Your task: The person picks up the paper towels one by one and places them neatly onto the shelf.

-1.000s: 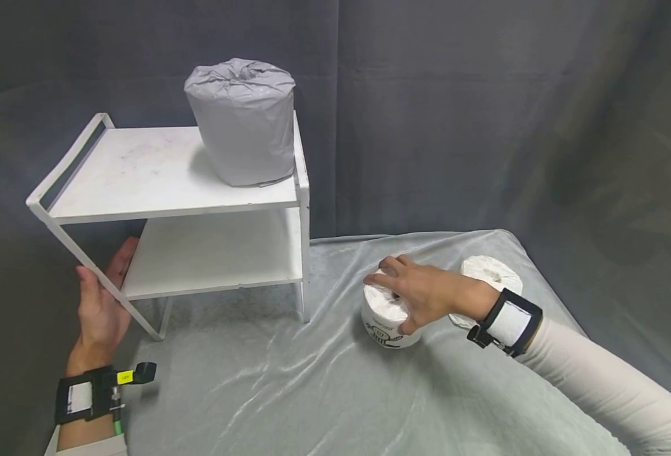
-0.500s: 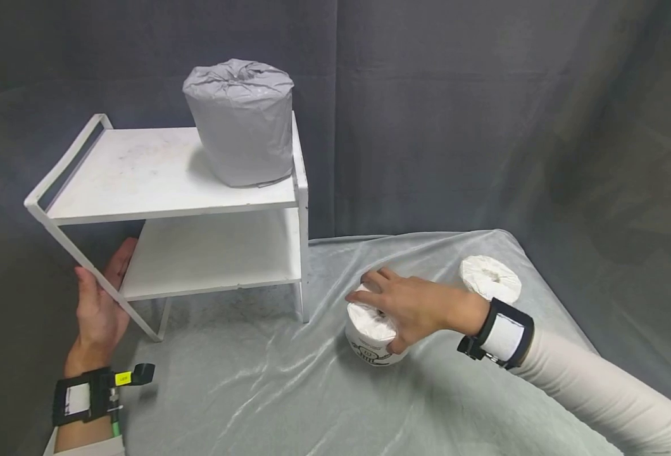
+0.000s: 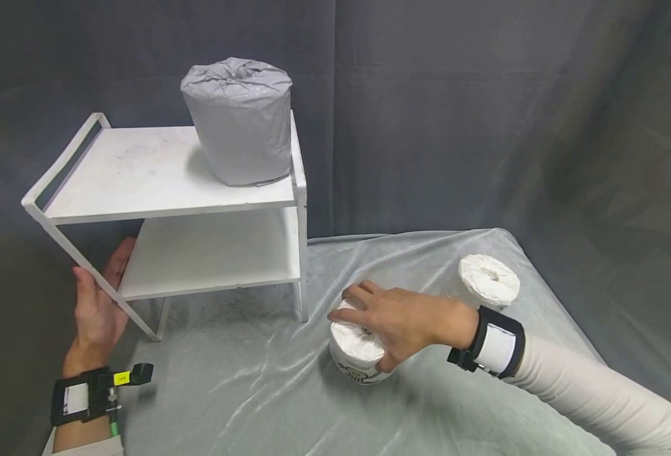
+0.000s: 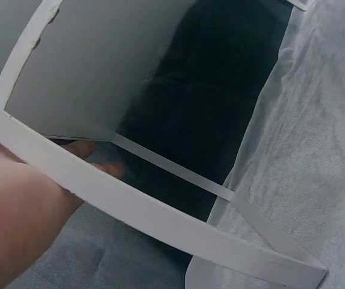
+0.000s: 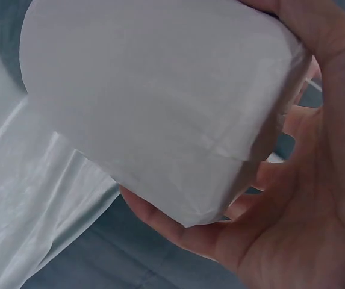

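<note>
My right hand [image 3: 395, 322] grips a paper-wrapped toilet roll [image 3: 358, 354] from above, thumb on the near side and fingers over the far side. The roll stands upright on the grey cloth, with printing low on its front. In the right wrist view, its plain white wrapper [image 5: 154, 114] fills much of the picture. At the left, my left hand [image 3: 99, 310] lies against the slanted side leg of a white two-tier shelf [image 3: 142, 168], its fingers extended behind the leg. The left wrist view shows fingertips [image 4: 109, 168] past the white side bar [image 4: 130, 201].
A larger wrapped roll [image 3: 241, 126] stands on the top tier's right end. Another small wrapped toilet roll [image 3: 489, 278] stands at the right on the cloth-covered table [image 3: 244, 392]. Dark grey curtains [image 3: 426, 114] hang behind and at the sides.
My right hand has moved the toilet roll left and nearer across the cloth, uncovering more of the roll at the right. The left hand and shelf have stayed almost still.
</note>
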Demonstrator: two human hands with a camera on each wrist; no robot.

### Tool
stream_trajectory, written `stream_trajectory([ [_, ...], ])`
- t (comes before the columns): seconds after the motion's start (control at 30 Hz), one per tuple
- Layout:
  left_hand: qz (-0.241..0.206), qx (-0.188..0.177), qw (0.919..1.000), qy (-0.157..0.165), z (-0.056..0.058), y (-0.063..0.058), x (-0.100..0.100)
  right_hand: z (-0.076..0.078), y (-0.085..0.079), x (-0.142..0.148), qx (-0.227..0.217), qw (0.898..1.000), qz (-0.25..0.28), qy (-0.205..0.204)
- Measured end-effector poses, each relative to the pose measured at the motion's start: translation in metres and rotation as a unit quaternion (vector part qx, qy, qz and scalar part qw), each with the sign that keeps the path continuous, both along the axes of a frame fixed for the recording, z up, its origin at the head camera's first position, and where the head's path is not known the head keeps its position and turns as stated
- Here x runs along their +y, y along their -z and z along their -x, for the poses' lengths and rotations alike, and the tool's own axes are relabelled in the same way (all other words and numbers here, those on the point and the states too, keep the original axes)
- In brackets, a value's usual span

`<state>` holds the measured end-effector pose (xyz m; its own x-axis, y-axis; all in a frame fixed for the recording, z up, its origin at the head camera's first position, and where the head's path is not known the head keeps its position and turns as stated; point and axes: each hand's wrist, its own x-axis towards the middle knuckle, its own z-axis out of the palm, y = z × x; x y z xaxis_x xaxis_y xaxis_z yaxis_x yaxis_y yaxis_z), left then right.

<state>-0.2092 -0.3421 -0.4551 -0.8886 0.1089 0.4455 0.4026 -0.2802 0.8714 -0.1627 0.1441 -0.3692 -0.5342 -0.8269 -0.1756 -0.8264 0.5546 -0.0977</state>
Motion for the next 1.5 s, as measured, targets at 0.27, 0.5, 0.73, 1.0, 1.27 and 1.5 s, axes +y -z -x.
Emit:
stream_trajectory([
  [0.27, 0.012, -0.013, 0.9998, -0.006, -0.003, 0.002, 0.000, -0.014, -0.001, -0.016, -0.002, 1.000, -0.006, -0.028],
  [0.5, 0.008, -0.011, 0.9999, 0.000, 0.000, 0.000, -0.001, -0.019, -0.005, -0.031, 0.021, 0.998, -0.012, -0.060],
  [0.73, 0.004, -0.018, 0.9998, -0.006, 0.001, 0.000, 0.000, -0.022, -0.007, -0.044, 0.037, 0.996, -0.014, -0.085],
  [1.0, 0.007, -0.052, 0.9982, -0.028, 0.004, 0.004, -0.002, -0.020, -0.028, -0.065, 0.069, 0.991, -0.021, -0.116],
  [1.27, 0.004, -0.045, 0.9986, -0.026, 0.003, 0.003, -0.001, -0.013, -0.058, -0.083, 0.055, 0.991, -0.001, -0.124],
  [1.5, -0.003, -0.036, 0.9992, -0.018, -0.001, -0.004, 0.003, -0.001, -0.080, -0.096, 0.043, 0.991, 0.034, -0.119],
])
